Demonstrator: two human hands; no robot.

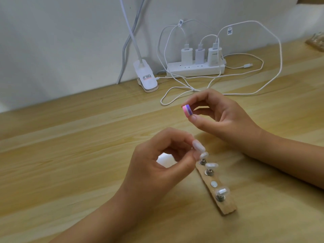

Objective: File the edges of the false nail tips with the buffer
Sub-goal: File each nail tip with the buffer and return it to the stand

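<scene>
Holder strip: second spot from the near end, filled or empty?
Empty. On the holder strip only a bare disc shows there, with no stand on it; the other three spots carry mounted tips.

Left hand (157, 162) low, thumb and forefinger pinching a nail tip (199, 146); right hand (219, 116) higher, fingertips pinching the buffer (187, 111); both forearms angled inward

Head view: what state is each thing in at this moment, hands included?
Left hand: pinching one nail tip, held above the holder.
Right hand: pinching the buffer, apart from the tip.
Holder: flat on the table, three tips mounted, one spot vacant.
Power strip: three chargers plugged in.
Loose cable end: unplugged, lying on the table.
</scene>
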